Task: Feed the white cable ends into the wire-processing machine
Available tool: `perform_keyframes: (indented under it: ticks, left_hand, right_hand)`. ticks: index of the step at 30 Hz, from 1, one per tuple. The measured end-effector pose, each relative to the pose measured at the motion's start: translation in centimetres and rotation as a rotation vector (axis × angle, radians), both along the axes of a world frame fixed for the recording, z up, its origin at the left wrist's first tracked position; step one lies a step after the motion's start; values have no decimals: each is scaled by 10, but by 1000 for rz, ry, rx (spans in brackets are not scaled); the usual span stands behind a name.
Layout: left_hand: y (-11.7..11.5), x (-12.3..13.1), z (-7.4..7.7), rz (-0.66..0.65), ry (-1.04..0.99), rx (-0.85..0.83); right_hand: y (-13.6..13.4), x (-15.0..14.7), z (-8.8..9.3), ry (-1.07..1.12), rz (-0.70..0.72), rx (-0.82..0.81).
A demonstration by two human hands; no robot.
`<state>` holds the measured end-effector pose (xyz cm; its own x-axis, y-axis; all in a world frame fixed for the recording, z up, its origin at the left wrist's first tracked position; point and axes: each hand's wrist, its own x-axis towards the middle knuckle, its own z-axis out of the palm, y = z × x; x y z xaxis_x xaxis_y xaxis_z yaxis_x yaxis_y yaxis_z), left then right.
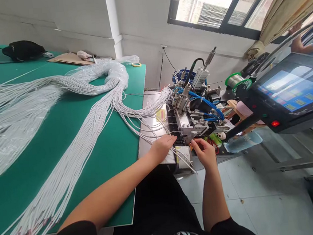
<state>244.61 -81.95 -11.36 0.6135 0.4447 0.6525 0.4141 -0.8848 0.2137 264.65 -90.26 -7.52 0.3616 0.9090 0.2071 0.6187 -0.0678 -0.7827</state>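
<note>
My left hand reaches to the front of a benchtop machine with metal cylinders and blue air tubes. Its fingers are pressed together beside the white cables, some of which run under it; what they hold is hidden. My right hand is at the machine's near corner, thumb and index finger pinched close together, with anything between them too small to make out. A large bundle of white cables spreads over the green table, and some of its strands lead into the machine's left side.
A lit touch screen on an arm stands at the right. Behind it sits a green-rimmed wire spool. Plastic wrap surrounds part of the bundle. A black bag and a yellow tape roll lie farther back. A person's arm shows at upper right.
</note>
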Motion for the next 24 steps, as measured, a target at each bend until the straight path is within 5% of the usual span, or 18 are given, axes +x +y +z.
perform_keyframes:
  ticks: [9, 13, 18, 24]
  left_hand:
    - [-6, -3, 12, -117, -46, 136]
    - [-6, -2, 17, -24, -80, 120]
    - [-6, -3, 24, 194, -117, 87]
    - [-6, -2, 24, 144, -83, 83]
  right_hand:
    - [-6, -30, 21, -208, 415, 137]
    - [0, -35, 13, -234, 341, 256]
    - [0, -27, 7, -145, 80, 290]
    - [2, -13, 11, 97, 50, 85]
